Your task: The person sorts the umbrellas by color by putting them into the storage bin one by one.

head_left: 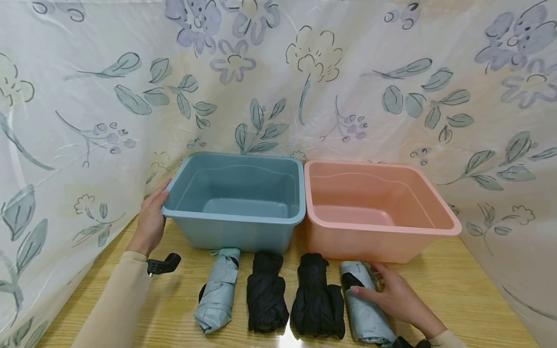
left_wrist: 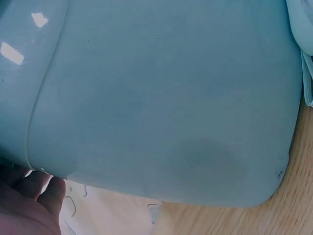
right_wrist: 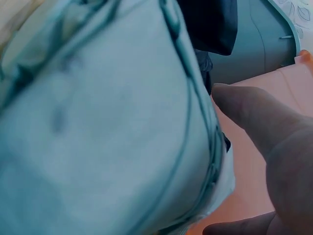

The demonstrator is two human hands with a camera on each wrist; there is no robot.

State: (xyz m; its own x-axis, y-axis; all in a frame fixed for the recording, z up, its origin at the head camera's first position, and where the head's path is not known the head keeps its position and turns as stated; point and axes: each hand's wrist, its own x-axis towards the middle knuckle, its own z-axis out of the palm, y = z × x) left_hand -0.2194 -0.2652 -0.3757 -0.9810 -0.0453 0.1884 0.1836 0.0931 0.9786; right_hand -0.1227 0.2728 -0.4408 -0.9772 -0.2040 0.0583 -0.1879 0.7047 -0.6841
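Note:
My left hand (head_left: pixel 151 220) rests against the left end of a blue plastic bin (head_left: pixel 235 235), its fingertips right at the rim. In the left wrist view, fingers (left_wrist: pixel 51 196) lie along the bin's outer wall. At the front right, my right hand (head_left: pixel 396 292) spreads over a grey-blue bundle that looks like a folded umbrella (head_left: pixel 367 314). The thumb lies across its dark strap, with the other fingers beside its far right edge. In the right wrist view, the thumb (right_wrist: pixel 259 115) stands apart from a finger, and this umbrella (right_wrist: pixel 107 117) fills the left side.
Left of it lie two black folded umbrellas, one (head_left: pixel 317 302) beside the other (head_left: pixel 267 295), then another grey-blue one (head_left: pixel 219 292). A pink bin (head_left: pixel 370 241) stands against the blue bin's right side. Behind the wooden table (head_left: pixel 174 299) hangs a floral sheet (head_left: pixel 261 87).

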